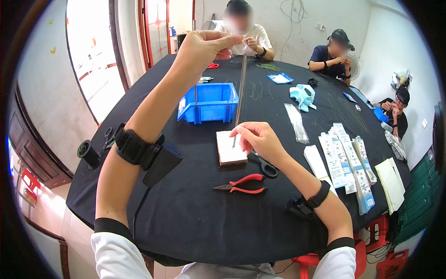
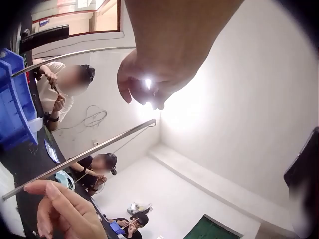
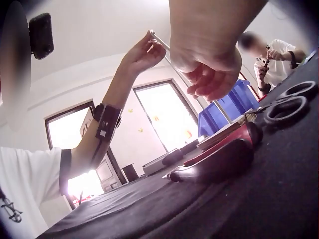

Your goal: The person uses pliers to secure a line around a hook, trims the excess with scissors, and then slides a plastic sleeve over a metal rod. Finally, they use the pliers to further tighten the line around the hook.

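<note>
My left hand (image 1: pixel 204 46) is raised high, thumb and forefinger pinched together on a thin line near the top of a slim metal rod (image 1: pixel 241 88). In the left wrist view, a thin line (image 2: pixel 132 141) loops from the upper end of the rod (image 2: pixel 94 152). Lower down, my right hand (image 1: pixel 259 142) pinches the rod near its bottom end, over a white-topped block (image 1: pixel 226 151). Red-handled pliers (image 1: pixel 246 182) lie in front of the block. Black-handled scissors (image 1: pixel 268 168) lie beside it, partly behind my right hand.
A blue bin (image 1: pixel 211 114) with another upright rod (image 1: pixel 195 95) stands beyond the block. At left are a spool (image 1: pixel 87 153) and more scissors (image 1: pixel 108 136). Printed packets (image 1: pixel 341 160), clear sleeves (image 1: pixel 297 123) and a light-blue mask (image 1: pixel 304 96) lie at right. Several people sit around the table.
</note>
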`<state>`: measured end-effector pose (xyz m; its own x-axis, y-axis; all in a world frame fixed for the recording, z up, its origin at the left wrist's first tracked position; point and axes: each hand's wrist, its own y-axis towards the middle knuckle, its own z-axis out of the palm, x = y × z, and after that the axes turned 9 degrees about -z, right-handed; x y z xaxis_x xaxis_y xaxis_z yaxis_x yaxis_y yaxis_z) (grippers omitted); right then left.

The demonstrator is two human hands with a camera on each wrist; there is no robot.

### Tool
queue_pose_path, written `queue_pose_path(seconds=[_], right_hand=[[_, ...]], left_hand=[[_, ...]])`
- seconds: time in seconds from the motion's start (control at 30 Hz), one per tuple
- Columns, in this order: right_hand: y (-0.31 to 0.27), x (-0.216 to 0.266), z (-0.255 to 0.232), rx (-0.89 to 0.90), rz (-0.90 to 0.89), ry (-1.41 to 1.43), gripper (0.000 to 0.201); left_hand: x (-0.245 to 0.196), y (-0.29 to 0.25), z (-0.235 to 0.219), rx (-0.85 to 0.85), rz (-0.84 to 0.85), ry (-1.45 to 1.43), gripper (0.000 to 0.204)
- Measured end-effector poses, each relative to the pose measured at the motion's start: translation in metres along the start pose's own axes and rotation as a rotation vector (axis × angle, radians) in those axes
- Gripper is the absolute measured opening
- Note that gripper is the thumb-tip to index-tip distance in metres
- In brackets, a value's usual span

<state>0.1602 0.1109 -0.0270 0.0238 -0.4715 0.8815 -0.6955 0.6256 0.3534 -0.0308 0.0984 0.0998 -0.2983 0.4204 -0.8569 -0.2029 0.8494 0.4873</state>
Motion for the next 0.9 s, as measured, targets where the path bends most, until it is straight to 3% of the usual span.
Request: queue_pose_path(seconds=[0.9], right_hand=[[0.0013, -0.0049, -0.0022, -0.001, -0.024, 0.002, 0.027]], left_hand=[[-0.0015, -0.0083, 0.0021, 0.156, -0.139, -0.195, 0.033]])
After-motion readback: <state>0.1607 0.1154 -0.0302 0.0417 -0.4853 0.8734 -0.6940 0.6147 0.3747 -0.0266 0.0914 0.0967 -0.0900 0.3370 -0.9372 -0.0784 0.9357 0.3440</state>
